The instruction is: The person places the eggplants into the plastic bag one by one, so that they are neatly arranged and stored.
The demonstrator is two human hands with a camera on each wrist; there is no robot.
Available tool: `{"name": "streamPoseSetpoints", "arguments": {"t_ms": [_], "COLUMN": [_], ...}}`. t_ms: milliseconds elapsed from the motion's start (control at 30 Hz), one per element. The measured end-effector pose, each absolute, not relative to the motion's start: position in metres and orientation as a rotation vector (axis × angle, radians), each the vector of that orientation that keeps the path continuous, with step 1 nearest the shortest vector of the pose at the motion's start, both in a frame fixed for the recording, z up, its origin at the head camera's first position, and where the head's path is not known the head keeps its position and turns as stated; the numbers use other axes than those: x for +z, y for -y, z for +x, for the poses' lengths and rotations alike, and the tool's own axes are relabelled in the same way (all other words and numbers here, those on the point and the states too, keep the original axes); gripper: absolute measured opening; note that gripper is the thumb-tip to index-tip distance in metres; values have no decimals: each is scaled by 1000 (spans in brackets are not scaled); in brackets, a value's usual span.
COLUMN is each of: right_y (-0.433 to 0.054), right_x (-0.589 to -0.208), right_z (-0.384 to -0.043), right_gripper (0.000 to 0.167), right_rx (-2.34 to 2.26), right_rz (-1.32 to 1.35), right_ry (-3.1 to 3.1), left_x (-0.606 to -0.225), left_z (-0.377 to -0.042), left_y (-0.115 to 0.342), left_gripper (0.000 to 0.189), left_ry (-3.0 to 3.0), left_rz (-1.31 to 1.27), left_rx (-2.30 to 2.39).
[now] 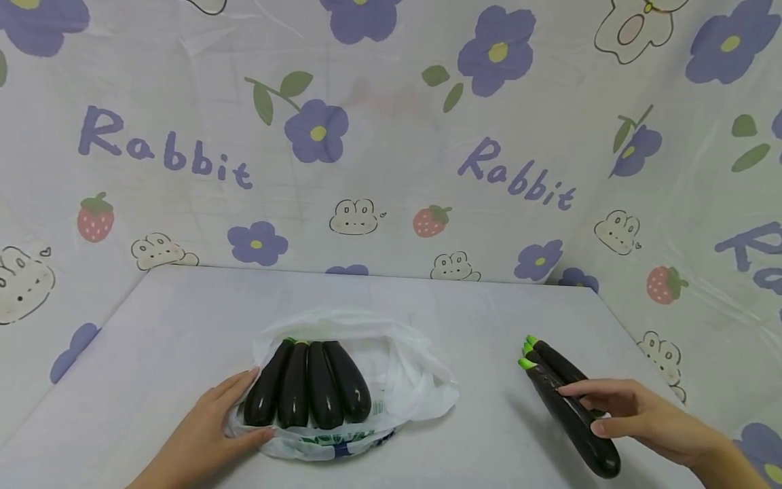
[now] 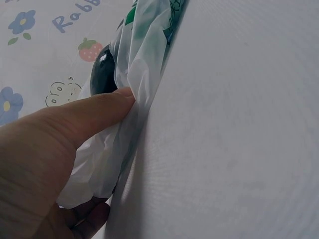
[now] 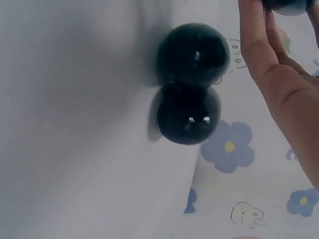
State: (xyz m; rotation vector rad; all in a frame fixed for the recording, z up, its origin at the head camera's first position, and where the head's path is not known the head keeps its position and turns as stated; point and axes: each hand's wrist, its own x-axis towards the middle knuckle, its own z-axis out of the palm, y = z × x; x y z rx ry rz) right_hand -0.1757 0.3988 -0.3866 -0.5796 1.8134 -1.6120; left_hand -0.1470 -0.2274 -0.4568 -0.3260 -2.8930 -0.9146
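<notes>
On the table (image 1: 476, 441), we are working beside an open white bag (image 1: 421, 390), with four eggplants (image 1: 326, 387) lying side by side inside. Our left hand (image 1: 208, 418) is cupping the bag's left side. Our right hand (image 1: 647, 414), its grip narrow, is pinching a single eggplant (image 1: 568, 414) near two others (image 3: 189, 113). Pinching mid-length should be balancing it well; we should be watching its green stem (image 1: 526, 365) around thin plastic.

four eggplants (image 1: 324, 390) lie in a bag (image 1: 421, 384), left of the loose eggplants (image 1: 559, 409).
</notes>
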Motion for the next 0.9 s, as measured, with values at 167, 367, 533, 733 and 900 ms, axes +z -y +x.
{"name": "streamPoseSetpoints", "arguments": {"t_ms": [167, 367, 533, 733, 900], "right_y": [-391, -381, -372, -361, -353], "right_x": [-392, -395, -398, -398, -394], "right_z": [-176, -173, -173, -173, -171], "right_gripper": [49, 48, 47, 48, 47], "right_rx": [-1642, -1633, -1659, -1655, -1602], "right_rz": [-622, -598, -655, -668, -581], "right_ry": [-1738, -1767, -1727, -1679, -1759], "left_x": [-457, -457, -456, -457, -457], "left_z": [-147, -146, -147, -146, -145], "left_y": [227, 227, 227, 227, 228], "left_gripper": [98, 98, 98, 97, 93], "left_ry": [2885, 2881, 2884, 2865, 2823], "left_rz": [-327, -332, -329, -351, -401], "left_rx": [-908, -901, -901, -899, -903]}}
